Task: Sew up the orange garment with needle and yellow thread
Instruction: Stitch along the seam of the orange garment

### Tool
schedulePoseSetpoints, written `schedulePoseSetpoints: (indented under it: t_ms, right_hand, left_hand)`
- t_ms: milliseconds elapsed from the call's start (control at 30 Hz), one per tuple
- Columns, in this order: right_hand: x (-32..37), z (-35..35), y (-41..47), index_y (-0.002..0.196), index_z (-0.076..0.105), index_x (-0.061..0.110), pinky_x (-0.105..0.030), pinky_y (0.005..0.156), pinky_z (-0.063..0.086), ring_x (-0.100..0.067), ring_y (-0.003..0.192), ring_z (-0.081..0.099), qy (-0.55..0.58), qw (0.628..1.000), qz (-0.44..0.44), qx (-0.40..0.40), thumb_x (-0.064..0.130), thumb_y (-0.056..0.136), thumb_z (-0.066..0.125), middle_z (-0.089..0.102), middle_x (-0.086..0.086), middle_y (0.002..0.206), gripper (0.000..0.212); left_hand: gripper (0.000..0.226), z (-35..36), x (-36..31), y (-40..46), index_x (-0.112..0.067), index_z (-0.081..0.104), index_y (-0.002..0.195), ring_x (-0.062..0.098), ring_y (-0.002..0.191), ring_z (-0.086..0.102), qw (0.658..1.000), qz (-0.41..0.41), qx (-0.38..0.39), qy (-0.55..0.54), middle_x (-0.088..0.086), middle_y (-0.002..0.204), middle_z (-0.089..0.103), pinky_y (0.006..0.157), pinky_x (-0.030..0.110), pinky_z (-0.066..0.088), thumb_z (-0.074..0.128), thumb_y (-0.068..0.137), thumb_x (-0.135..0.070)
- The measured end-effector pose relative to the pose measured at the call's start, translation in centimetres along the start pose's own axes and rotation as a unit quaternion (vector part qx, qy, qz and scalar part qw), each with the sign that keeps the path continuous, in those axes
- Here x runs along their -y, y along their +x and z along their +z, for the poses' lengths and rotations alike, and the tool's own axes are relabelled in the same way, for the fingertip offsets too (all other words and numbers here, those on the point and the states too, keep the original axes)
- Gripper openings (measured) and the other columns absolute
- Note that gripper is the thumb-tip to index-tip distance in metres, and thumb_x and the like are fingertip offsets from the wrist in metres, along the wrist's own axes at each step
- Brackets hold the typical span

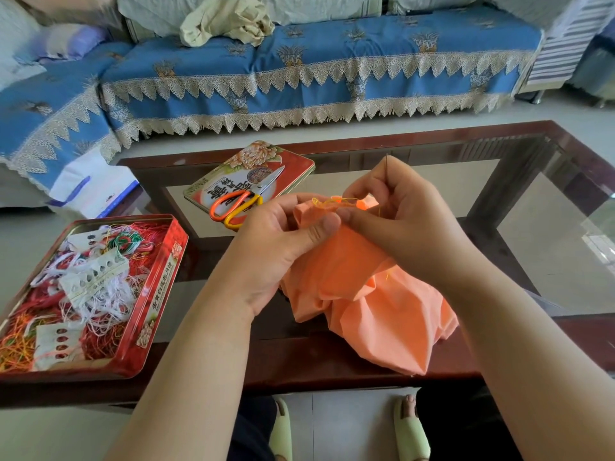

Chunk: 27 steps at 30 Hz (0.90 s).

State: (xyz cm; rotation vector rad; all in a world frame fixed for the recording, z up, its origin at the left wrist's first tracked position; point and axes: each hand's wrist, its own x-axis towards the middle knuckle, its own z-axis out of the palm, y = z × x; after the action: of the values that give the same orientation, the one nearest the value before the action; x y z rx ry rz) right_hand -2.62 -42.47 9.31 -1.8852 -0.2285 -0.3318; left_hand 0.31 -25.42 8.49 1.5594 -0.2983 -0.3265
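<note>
The garment (359,294) is bunched over the tabletop (366,371) edge, pinched by the left hand (283,247). The needle (387,168) is pinched in the right hand (399,221) grip. The thread (332,202) should be drawn snug, untangled.

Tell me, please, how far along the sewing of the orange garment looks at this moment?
Midway, I'd judge. Done: the needle is threaded, and yellow thread already loops at the orange garment edge. In hand: the left hand pinches the fabric while the right hand holds the needle upright. Left: more stitches, then cutting; the scissors lie unused on the tin lid.
</note>
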Motion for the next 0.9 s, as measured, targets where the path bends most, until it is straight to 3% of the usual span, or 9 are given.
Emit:
schedulePoseSetpoints:
  t_ms: [100, 267, 333, 400, 467, 533, 633, 767, 900]
  right_hand:
    - [0.2, 0.0, 0.0, 0.07, 0.032, 0.023, -0.042, 0.058, 0.046, -0.031, 0.061, 0.047, -0.006, 1.0, -0.006, -0.002, 0.01, 0.082, 0.072, 0.066, 0.009, 0.088, 0.044]
    - [0.0, 0.1, 0.0, 0.071, 0.032, 0.023, -0.045, 0.062, 0.048, -0.037, 0.066, 0.052, -0.018, 1.0, 0.002, -0.016, 0.011, 0.081, 0.075, 0.067, 0.008, 0.085, 0.046]
    - [-0.2, 0.1, 0.1, 0.071, 0.032, 0.023, -0.042, 0.058, 0.046, -0.034, 0.061, 0.048, -0.006, 1.0, 0.013, -0.016, 0.013, 0.082, 0.075, 0.067, 0.006, 0.083, 0.045]
    - [-0.4, 0.1, 0.2, 0.073, 0.032, 0.023, -0.033, 0.054, 0.042, -0.016, 0.056, 0.043, -0.003, 0.999, 0.027, -0.021, 0.02, 0.085, 0.072, 0.067, 0.006, 0.085, 0.042]
    - [-0.4, 0.3, 0.2, 0.079, 0.039, 0.018, -0.029, 0.059, 0.043, -0.011, 0.062, 0.05, -0.022, 0.998, 0.043, -0.048, 0.035, 0.09, 0.062, 0.065, 0.007, 0.087, 0.03]
    - [-0.3, 0.3, 0.1, 0.089, 0.046, 0.008, -0.03, 0.065, 0.042, -0.007, 0.068, 0.052, -0.058, 0.992, 0.053, -0.099, 0.041, 0.099, 0.044, 0.059, 0.007, 0.08, 0.034]
    - [0.3, 0.0, 0.0, 0.083, 0.042, 0.005, -0.039, 0.065, 0.037, -0.018, 0.068, 0.044, -0.067, 0.987, 0.026, -0.14, 0.039, 0.1, 0.029, 0.045, 0.0, 0.071, 0.041]
    - [1.4, 0.3, -0.5, 0.079, 0.044, 0.019, -0.037, 0.06, 0.039, -0.009, 0.059, 0.044, -0.105, 0.991, 0.015, -0.081, 0.039, 0.102, 0.031, 0.048, 0.008, 0.064, 0.033]
    - [1.5, 0.7, -1.0, 0.085, 0.051, 0.018, -0.029, 0.059, 0.039, -0.009, 0.061, 0.048, -0.129, 0.992, 0.0, 0.012, 0.03, 0.1, 0.043, 0.051, 0.008, 0.063, 0.021]
  left_hand:
    - [0.044, -0.1, 0.0, 0.1, -0.021, 0.075, 0.095, 0.025, 0.103, 0.067, 1.0, -0.005, -0.019, -0.006, 0.006, 0.101, 0.074, 0.084, 0.04, 0.053, 0.079, 0.057, -0.043]
    - [0.03, -0.1, 0.2, 0.3, -0.018, 0.076, 0.09, 0.022, 0.097, 0.068, 0.998, -0.014, -0.029, -0.051, 0.008, 0.097, 0.074, 0.077, 0.031, 0.052, 0.077, 0.063, -0.03]
    - [0.033, 0.0, 0.1, 0.2, -0.014, 0.074, 0.096, 0.022, 0.098, 0.069, 0.998, -0.019, -0.022, -0.06, 0.01, 0.1, 0.074, 0.076, 0.029, 0.053, 0.076, 0.066, -0.029]
    - [0.034, 0.1, 0.2, 0.2, -0.014, 0.075, 0.095, 0.023, 0.099, 0.068, 0.997, -0.028, -0.027, -0.06, 0.01, 0.1, 0.074, 0.077, 0.031, 0.053, 0.075, 0.065, -0.031]
    - [0.026, 0.3, 0.2, 0.3, -0.016, 0.076, 0.089, 0.023, 0.094, 0.069, 0.997, -0.033, -0.042, -0.06, 0.009, 0.094, 0.074, 0.077, 0.032, 0.052, 0.074, 0.067, -0.03]
    - [0.017, 0.4, 0.2, 0.4, -0.016, 0.075, 0.085, 0.022, 0.089, 0.069, 0.996, -0.038, -0.059, -0.059, 0.008, 0.09, 0.075, 0.075, 0.032, 0.052, 0.074, 0.071, -0.026]
    - [0.007, 0.5, 0.3, 0.5, -0.019, 0.074, 0.084, 0.023, 0.089, 0.07, 0.995, -0.043, -0.081, -0.045, 0.006, 0.088, 0.075, 0.073, 0.033, 0.052, 0.073, 0.079, -0.023]
    - [0.024, 0.5, 0.2, 0.4, -0.019, 0.074, 0.088, 0.026, 0.093, 0.069, 0.994, -0.038, -0.099, -0.037, 0.007, 0.092, 0.075, 0.073, 0.036, 0.05, 0.078, 0.07, -0.035]
    - [0.013, 0.7, 0.3, 0.3, -0.017, 0.074, 0.089, 0.026, 0.091, 0.07, 0.993, -0.027, -0.11, -0.036, 0.009, 0.091, 0.074, 0.073, 0.036, 0.052, 0.075, 0.081, -0.028]
